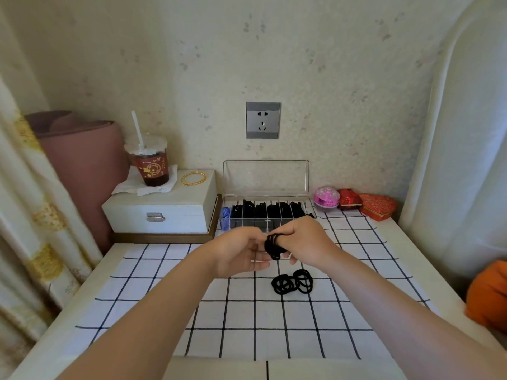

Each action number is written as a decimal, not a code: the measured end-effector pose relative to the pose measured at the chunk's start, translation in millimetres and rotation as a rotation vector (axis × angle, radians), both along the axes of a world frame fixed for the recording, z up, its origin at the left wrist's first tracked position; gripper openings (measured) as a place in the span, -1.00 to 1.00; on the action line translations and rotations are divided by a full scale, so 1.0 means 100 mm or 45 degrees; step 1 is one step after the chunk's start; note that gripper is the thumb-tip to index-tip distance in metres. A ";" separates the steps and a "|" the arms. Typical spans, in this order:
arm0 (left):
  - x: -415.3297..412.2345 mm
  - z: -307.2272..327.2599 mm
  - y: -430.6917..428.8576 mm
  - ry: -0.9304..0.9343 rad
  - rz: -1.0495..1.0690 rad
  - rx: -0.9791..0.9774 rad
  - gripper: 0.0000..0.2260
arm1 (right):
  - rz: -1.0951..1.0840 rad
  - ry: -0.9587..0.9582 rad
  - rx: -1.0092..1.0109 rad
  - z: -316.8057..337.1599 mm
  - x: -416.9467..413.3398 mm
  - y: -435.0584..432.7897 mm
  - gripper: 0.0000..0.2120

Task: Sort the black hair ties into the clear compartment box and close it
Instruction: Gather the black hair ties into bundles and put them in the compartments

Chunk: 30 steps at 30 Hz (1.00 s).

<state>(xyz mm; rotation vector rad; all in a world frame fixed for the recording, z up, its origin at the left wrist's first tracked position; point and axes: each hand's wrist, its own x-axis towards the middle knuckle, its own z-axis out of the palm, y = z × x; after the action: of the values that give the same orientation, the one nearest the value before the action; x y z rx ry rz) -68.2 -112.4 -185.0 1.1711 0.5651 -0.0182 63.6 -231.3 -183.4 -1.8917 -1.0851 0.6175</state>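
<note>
On the checked cloth point(241, 314) nearest the camera: loose black hair ties point(292, 283) in a pile. Just above, right hand point(304, 242) grips a bunch of ties point(273, 246) looped over one finger; left hand point(238, 255) curls toward it, contact unclear. Judged light, soft, stretchy: hook through the loops. Beyond, clear compartment box point(248, 222), lid point(266, 178) up; hands hide its front edge.

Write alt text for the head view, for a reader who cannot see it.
A left hand and a right hand together hold a bunch of black hair ties above a checked cloth. More loose ties lie on the cloth nearer the camera; behind stands the clear compartment box, lid open.
</note>
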 end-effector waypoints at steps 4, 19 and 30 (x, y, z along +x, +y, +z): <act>0.02 -0.01 -0.03 -0.053 -0.024 0.150 -0.80 | 0.014 -0.279 0.054 -0.01 -0.01 0.00 -0.78; -0.01 -0.04 0.05 -0.010 0.050 0.301 -0.77 | -0.026 0.333 0.019 0.02 0.06 -0.04 -0.88; 0.02 -0.07 0.02 0.037 0.233 0.467 -0.79 | -0.150 0.164 0.079 0.11 0.05 -0.01 -0.90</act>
<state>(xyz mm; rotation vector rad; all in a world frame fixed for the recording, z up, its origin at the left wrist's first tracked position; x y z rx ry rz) -65.8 -110.8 -192.2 1.4710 0.7194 0.2342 68.9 -232.5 -172.5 -1.8218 -0.8946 0.6223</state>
